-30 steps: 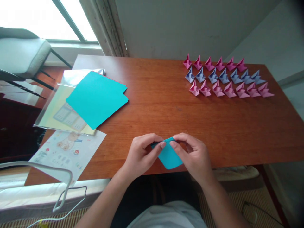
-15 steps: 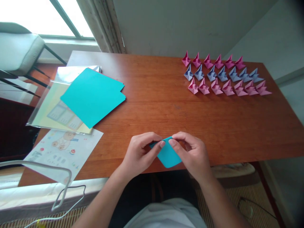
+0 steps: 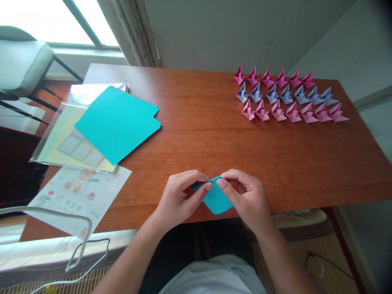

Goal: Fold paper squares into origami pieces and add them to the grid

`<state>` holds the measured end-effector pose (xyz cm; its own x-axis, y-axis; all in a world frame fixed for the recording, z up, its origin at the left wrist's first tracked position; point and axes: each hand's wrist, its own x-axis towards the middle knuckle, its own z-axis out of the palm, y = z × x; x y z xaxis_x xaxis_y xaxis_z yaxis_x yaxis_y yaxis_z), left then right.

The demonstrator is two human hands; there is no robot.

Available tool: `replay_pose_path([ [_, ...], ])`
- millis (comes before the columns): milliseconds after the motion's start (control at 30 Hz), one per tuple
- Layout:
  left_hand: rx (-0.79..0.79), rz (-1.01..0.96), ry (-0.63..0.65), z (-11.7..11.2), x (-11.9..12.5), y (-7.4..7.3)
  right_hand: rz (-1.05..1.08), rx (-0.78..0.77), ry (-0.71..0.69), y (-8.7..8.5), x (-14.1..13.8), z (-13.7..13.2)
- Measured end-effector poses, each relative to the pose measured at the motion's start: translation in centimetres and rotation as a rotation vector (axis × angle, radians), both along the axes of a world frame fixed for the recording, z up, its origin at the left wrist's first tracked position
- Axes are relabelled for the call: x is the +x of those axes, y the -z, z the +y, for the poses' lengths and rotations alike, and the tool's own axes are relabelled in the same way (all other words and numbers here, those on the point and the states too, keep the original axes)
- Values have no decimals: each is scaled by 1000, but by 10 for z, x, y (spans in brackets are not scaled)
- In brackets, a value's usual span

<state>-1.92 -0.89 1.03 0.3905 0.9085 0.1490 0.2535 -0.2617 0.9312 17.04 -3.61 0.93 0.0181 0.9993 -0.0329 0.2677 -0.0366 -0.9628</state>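
Head view, nearest first: the left hand (image 3: 180,200) and right hand (image 3: 248,200) meet over the near edge of the table (image 3: 214,134), fingertips almost touching. Each pinches the folded teal paper (image 3: 216,201) between thumb and forefinger, the left at its far-left edge, the right at its far corner. The paper lies between the two hands, just under the fingertips and partly hidden by them. It sits like a diamond, its blunt free corner pointing back at the person and reaching about to the table's near edge. Its long axis runs roughly far to near, leaning a little to the left at the top.

To the left, a leaflet (image 3: 76,196) with a cartoon bear overhangs the near-left corner. Beyond it lies a clear sleeve (image 3: 55,143), and a stack (image 3: 118,122) of teal sheets rests askew on top. At the far right stand three rows of small folded figures (image 3: 288,96), pink, blue, then pink, well apart from the hands. A grey chair (image 3: 21,61) stands at far left below the window (image 3: 61,20)
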Motion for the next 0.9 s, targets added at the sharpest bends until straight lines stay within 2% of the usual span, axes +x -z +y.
replay_pose_path([
  [900,19,-18,39,0,0,2,116,-27,-62,-7,-1,1],
])
